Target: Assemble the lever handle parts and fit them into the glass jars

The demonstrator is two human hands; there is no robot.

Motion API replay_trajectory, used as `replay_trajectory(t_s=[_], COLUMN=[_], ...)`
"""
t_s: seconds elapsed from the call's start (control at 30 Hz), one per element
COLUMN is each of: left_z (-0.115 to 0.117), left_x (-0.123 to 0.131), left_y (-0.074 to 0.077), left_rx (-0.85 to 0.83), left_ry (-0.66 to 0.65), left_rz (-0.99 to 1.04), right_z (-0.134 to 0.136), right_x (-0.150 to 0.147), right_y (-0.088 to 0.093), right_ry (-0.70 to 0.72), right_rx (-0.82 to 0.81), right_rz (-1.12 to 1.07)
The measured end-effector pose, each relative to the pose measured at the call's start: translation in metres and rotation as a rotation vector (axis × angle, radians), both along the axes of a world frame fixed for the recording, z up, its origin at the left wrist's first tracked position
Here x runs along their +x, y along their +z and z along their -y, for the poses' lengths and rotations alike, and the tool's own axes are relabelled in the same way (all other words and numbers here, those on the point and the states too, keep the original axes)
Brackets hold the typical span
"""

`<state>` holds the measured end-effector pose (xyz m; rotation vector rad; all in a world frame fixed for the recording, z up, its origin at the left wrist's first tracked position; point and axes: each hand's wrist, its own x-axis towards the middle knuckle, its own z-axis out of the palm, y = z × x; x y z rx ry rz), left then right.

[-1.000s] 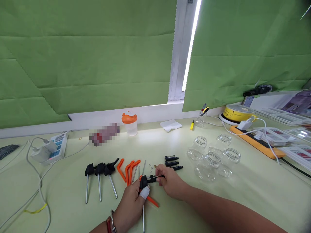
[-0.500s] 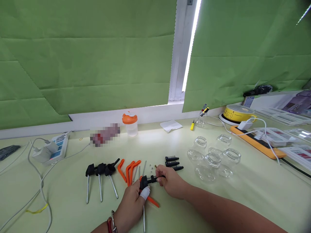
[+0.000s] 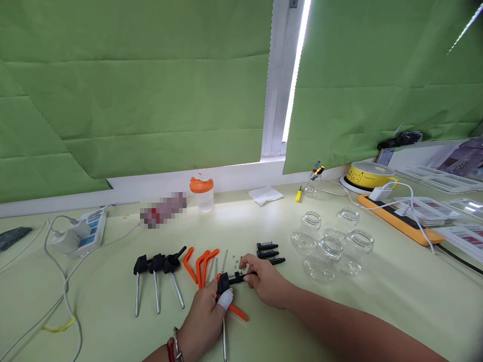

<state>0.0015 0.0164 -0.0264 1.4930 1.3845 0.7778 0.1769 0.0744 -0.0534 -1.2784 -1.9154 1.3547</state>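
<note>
My left hand, with white tape on the thumb, is closed around a black plastic head. A metal tube points down from it, and an orange lever juts out below. My right hand pinches the narrow black stem on the head's right side. Whether its fingertips hold a further small part is hard to make out. Several tiny metal pieces lie just beyond the fingers. Loose orange levers are left of them, and black pieces with springs are to the right.
Black heads on metal tubes lie at left. Several clear bottles stand at right. An orange-lidded cup, white paper and a yellow-handled tool are behind. Power strips and cables flank the workspace.
My right fingertips have shifted slightly, and a small brass-coloured part at them shows less now. My left hand stays in place on the black head.
</note>
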Motion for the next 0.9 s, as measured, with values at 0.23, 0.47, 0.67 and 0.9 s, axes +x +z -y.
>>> replay_trajectory(t_s=[0.23, 0.47, 0.67, 0.9], left_z=[0.0010, 0.0017, 0.0011, 0.0008], left_x=[0.0006, -0.0004, 0.0005, 0.0004], left_y=[-0.0007, -0.0016, 0.0004, 0.0005], left_rx=[0.007, -0.011, -0.001, -0.006], left_ry=[0.004, 0.017, 0.012, 0.024], left_rz=[-0.004, -0.011, 0.008, -0.002], right_z=[0.0005, 0.0000, -0.0003, 0.0008], right_x=[-0.0011, -0.0007, -0.0006, -0.0004], right_y=[0.0003, -0.0008, 0.0004, -0.0028], right_ry=[-0.009, 0.006, -0.007, -0.011], right_rx=[0.011, 0.009, 0.028, 0.019], right_rz=[-0.009, -0.005, -0.005, -0.026])
